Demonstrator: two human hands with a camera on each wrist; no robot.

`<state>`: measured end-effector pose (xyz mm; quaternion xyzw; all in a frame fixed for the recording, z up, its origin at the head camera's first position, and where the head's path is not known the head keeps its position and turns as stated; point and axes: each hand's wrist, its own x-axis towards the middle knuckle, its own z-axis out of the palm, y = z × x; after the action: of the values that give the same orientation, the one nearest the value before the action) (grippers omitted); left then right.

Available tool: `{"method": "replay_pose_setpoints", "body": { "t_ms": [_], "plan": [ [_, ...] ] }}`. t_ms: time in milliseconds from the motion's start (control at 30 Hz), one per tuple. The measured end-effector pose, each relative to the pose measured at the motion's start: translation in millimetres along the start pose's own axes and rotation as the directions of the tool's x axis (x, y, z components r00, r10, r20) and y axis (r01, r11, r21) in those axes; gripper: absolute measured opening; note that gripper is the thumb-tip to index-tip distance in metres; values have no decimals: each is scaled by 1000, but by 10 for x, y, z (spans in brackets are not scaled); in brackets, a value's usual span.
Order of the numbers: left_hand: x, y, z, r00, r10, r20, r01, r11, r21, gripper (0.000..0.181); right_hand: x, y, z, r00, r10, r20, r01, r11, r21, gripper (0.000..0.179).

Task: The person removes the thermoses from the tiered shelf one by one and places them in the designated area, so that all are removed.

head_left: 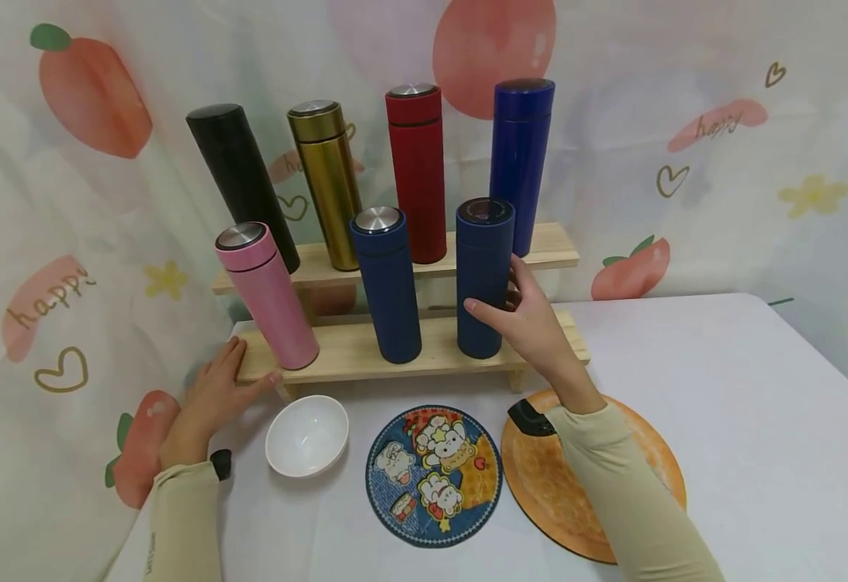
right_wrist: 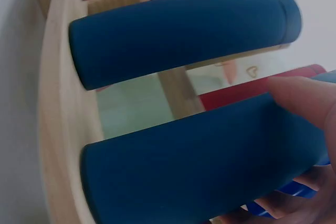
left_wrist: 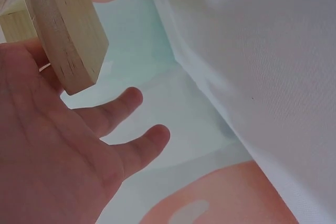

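My right hand (head_left: pixel 529 319) grips a navy blue thermos (head_left: pixel 483 291) standing at the right of the lower tier of a wooden shelf (head_left: pixel 343 356). The thumb lies on its near side and the fingers reach behind it. My left hand (head_left: pixel 216 396) touches the left end of the lower tier, thumb at the front edge. In the left wrist view, two fingers (left_wrist: pixel 142 148) stretch out past the board end (left_wrist: pixel 71 40). A second navy thermos (head_left: pixel 389 291) and a pink thermos (head_left: pixel 271 299) stand on the same tier, the pink one near my left hand.
On the upper tier stand black (head_left: pixel 245 178), gold (head_left: pixel 327 186), red (head_left: pixel 419 178) and glossy blue (head_left: pixel 521 153) thermoses. Before the shelf lie a white bowl (head_left: pixel 307 436), a round cartoon mat (head_left: pixel 387 517) and an orange round mat (head_left: pixel 562 509), partly under my right forearm. A printed cloth (head_left: pixel 722 202) hangs behind.
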<state>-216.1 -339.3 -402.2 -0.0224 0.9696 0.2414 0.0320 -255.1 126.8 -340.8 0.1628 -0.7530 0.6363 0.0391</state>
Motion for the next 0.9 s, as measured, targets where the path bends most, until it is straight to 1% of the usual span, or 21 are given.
{"method": "replay_pose_setpoints", "body": {
  "t_ms": [200,533,667,900],
  "plan": [
    [-3,0,25,1000,7,-7,-7,1000,-3,115,-4,37,10,999,-10,-48,8,999,-39,95],
    [-30,-23,65,1000,-3,3,3,1000,-14,116,-19,53,16,996,-8,-88,4,999,-41,94],
    [-44,-11,40,1000,-7,3,7,1000,-18,115,-20,40,-42,995,-13,-95,8,999,-49,93],
    [-37,19,7,1000,1,6,0,1000,-27,115,-55,-3,-230,991,-40,-125,36,999,-41,90]
  ]
}}
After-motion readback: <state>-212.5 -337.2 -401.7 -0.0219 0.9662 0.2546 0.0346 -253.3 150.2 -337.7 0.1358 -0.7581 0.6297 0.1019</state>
